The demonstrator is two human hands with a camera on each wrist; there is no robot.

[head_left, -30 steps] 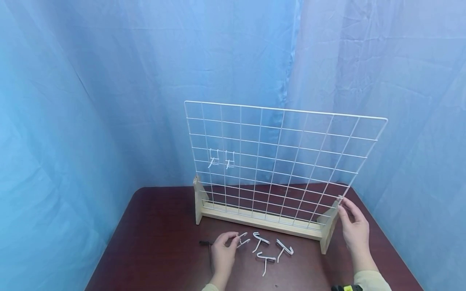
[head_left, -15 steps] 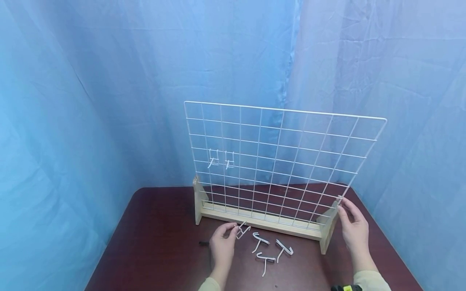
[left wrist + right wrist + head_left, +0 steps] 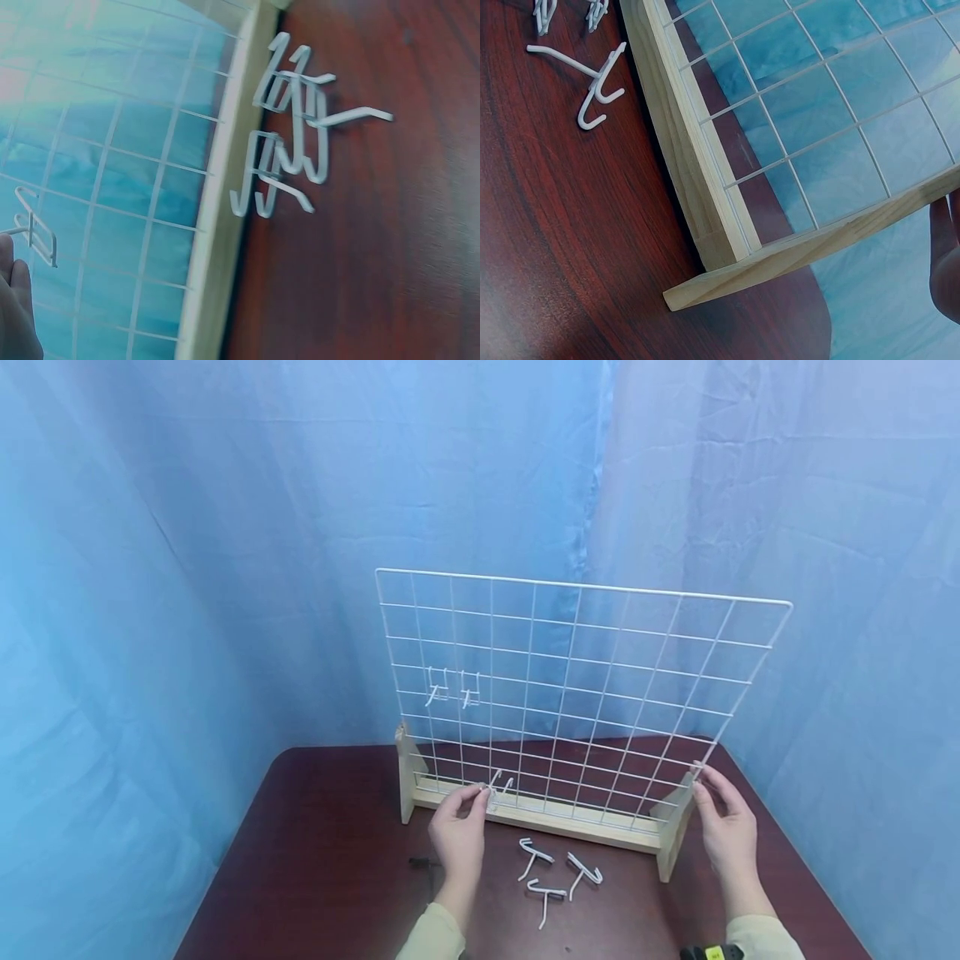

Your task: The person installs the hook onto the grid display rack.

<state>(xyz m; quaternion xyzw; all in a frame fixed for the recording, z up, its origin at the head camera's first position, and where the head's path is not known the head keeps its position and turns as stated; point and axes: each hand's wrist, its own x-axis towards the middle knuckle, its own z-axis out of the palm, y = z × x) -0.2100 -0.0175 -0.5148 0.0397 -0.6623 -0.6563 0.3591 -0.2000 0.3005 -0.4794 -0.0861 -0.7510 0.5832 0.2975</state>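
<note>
My left hand [image 3: 459, 835] pinches a white wire hook [image 3: 500, 785] between thumb and fingertips, in front of the lower part of a white wire grid panel [image 3: 585, 586]. In the left wrist view the same hook [image 3: 51, 244] shows its bent prongs beyond the fingertips [image 3: 21, 281]. The panel stands upright in a wooden stand [image 3: 570, 827]. At the panel's right edge, just above the stand's end piece [image 3: 672, 839], my right hand [image 3: 729, 835] grips the side between thumb and fingers. Two white hooks [image 3: 467, 697] hang on the panel's left part.
Three loose white hooks [image 3: 546, 893] lie on the dark red table [image 3: 322, 827] before the stand. A thin black object [image 3: 422, 862] lies left of my left wrist, partly hidden. Blue curtains [image 3: 300, 527] surround the table. A black band with a yellow label [image 3: 712, 953] is near my right sleeve.
My left hand has lifted the hook off the table and carried it up and away from me, to the lower panel. My right hand keeps its place at the panel's edge.
</note>
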